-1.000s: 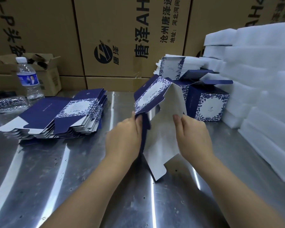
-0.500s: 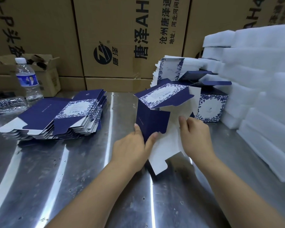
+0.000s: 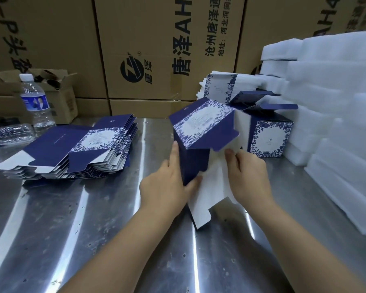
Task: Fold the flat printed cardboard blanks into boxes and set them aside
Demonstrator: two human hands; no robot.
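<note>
The blank (image 3: 201, 127) stands on the table (image 3: 93, 240) directly in front of me, between my hands, and is now partly erected. One second ago it was almost flat and held on edge. It has since opened into a sleeve: the printed panel lies on top, a dark blue side panel faces me, and the white inner face trails down to the table at the right. My left hand (image 3: 167, 185) pinches the blue side panel, fingers along its left face and thumb on its lower front edge. My right hand (image 3: 247, 174) has its fingers curled onto the white inner panel; its thumb is hidden. In my judgement the body is squared, while the end flaps remain to be tucked, so this box is not ready to set aside. One finished box (image 3: 268, 138) stands just behind at the right, against the white foam sheets (image 3: 336, 102). The stack of flat blanks (image 3: 72, 153) lies well apart at the left.
</note>
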